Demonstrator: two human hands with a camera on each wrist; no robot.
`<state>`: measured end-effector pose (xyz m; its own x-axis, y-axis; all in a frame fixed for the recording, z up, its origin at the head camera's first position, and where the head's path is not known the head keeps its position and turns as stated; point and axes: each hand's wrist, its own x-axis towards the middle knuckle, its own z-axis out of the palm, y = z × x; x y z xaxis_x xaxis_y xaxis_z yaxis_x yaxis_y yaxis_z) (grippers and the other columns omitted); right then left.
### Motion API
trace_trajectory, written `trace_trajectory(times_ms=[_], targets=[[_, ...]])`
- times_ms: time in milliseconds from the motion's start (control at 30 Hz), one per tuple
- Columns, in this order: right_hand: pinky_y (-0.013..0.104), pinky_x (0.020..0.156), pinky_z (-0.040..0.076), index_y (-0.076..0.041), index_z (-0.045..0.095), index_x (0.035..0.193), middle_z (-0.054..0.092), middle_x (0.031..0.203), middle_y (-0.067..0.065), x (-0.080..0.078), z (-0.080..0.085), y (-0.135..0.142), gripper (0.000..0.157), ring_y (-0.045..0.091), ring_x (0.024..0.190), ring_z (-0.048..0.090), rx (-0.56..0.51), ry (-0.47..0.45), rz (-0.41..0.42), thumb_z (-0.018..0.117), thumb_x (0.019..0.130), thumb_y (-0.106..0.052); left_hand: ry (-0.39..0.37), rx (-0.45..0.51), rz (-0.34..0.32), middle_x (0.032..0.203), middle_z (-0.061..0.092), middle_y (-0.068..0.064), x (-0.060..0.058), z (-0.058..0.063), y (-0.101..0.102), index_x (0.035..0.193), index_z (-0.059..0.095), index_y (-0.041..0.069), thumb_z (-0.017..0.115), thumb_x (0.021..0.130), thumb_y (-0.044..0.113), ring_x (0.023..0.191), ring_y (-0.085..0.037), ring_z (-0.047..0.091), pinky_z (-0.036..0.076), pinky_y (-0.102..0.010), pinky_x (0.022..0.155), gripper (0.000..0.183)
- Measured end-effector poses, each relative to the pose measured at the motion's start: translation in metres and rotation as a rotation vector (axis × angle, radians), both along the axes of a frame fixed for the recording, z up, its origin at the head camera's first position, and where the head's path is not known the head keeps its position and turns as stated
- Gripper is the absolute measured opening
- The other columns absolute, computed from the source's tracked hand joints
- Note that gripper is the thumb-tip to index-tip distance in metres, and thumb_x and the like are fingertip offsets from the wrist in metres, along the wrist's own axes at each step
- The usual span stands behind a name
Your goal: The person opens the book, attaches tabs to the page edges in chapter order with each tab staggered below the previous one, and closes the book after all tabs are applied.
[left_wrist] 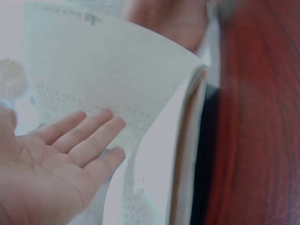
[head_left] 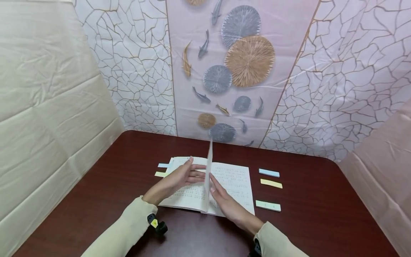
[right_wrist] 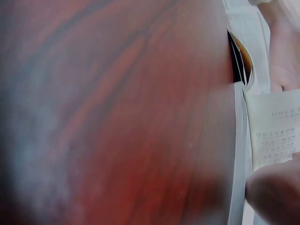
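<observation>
An open book (head_left: pixel 237 178) with printed text lies on the table, one page (head_left: pixel 208 167) standing nearly upright at its middle. My left hand (head_left: pixel 179 176) is over the left half, its straight fingers reaching to that raised page. In the left wrist view, the palm of the left hand (left_wrist: pixel 61 168) is turned up and the fingertips overlap the page (left_wrist: pixel 108 56). On the page's other side is my right hand (head_left: pixel 229 205), its extended fingers against the sheet. The right wrist view shows only part of the right hand (right_wrist: pixel 274 192) beside the book's edge.
Right of the book lie a blue strip (head_left: pixel 269 173), a yellow strip (head_left: pixel 271 183) and a green strip (head_left: pixel 268 206) of sticky tabs. A blue tab (head_left: pixel 162 165) and a yellow tab (head_left: pixel 160 174) stick out from the book's left edge. Patterned cloth (head_left: pixel 141 71) hangs behind the dark table (head_left: pixel 308 200).
</observation>
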<state>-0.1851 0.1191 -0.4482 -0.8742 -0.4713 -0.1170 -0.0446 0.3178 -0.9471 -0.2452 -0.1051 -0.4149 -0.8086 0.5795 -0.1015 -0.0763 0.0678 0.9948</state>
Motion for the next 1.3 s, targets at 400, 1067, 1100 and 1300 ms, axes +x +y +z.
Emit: trace_trajectory(times_ms=[400, 1067, 1100, 1300], targets=[[0.058, 0.118, -0.004, -0.01, 0.012, 0.16, 0.002, 0.167, 0.003, 0.004, 0.002, -0.014, 0.062, 0.031, 0.151, -0.013, 0.308, 0.249, 0.187, 0.024, 0.109, -0.044, 0.026, -0.296, 0.363, 0.094, 0.072, -0.009, -0.014, 0.017, -0.038, 0.115, 0.069, -0.001, 0.047, 0.097, 0.063, 0.077, -0.016, 0.068, 0.057, -0.034, 0.07, 0.07], [0.059, 0.119, 0.004, 0.001, 0.02, 0.156, 0.01, 0.166, 0.014, 0.01, 0.004, -0.022, 0.067, 0.038, 0.152, 0.001, 0.409, 0.317, 0.131, 0.024, 0.108, -0.046, 0.337, -0.946, 0.43, 0.051, 0.026, 0.008, -0.016, -0.018, -0.057, 0.05, 0.04, 0.02, 0.076, 0.084, 0.048, 0.05, -0.009, 0.024, 0.018, -0.025, 0.044, 0.057], [0.059, 0.119, 0.005, 0.001, 0.021, 0.156, 0.011, 0.165, 0.014, 0.01, 0.004, -0.022, 0.066, 0.038, 0.152, 0.001, 0.41, 0.318, 0.129, 0.025, 0.108, -0.045, 0.343, -0.963, 0.423, 0.051, 0.026, 0.008, -0.017, -0.019, -0.057, 0.05, 0.039, 0.019, 0.076, 0.083, 0.049, 0.05, -0.009, 0.023, 0.018, -0.026, 0.044, 0.058], [0.057, 0.119, 0.008, 0.003, 0.025, 0.154, 0.018, 0.164, 0.015, 0.005, 0.004, -0.02, 0.063, 0.037, 0.152, 0.006, 0.423, 0.339, 0.124, 0.032, 0.108, -0.04, 0.384, -1.108, 0.39, 0.06, 0.05, 0.003, -0.016, -0.014, -0.051, 0.066, 0.058, 0.013, 0.078, 0.081, 0.051, 0.054, -0.015, 0.045, 0.034, -0.031, 0.048, 0.045]])
